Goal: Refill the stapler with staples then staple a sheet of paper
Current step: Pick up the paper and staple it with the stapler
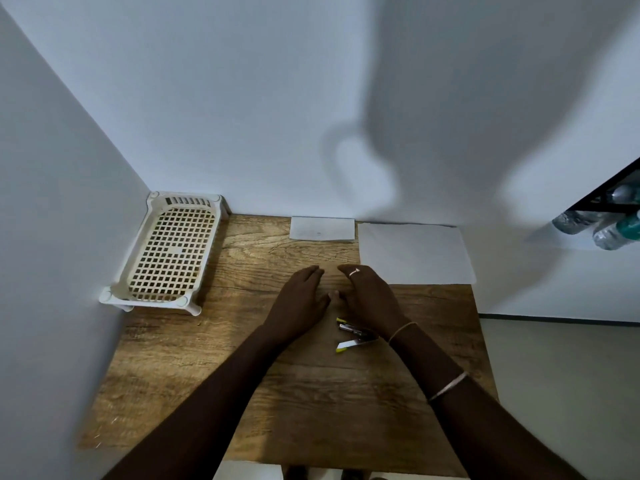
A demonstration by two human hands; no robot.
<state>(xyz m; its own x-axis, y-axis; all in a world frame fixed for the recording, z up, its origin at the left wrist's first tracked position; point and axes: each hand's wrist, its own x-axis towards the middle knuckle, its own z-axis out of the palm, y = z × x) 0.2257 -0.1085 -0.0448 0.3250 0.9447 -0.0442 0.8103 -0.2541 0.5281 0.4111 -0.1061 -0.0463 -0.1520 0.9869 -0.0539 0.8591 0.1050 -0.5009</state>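
Note:
A small stapler [353,336] with yellow-green tips lies hinged wide open on the wooden table [173,368], partly under my right wrist. My left hand [301,299] rests palm down just left of it, fingers together and holding nothing. My right hand [369,296], with a ring on one finger, lies palm down beside the left, thumbs almost touching, and also holds nothing. A white sheet of paper [415,252] lies flat at the back right of the table, just beyond my right hand. I see no staples.
A smaller white paper or card [322,228] lies against the back wall. A cream plastic lattice basket [169,254] stands upside down on its legs in the back left corner. Walls close off the left and back. Plastic bottles [602,226] lie off to the right.

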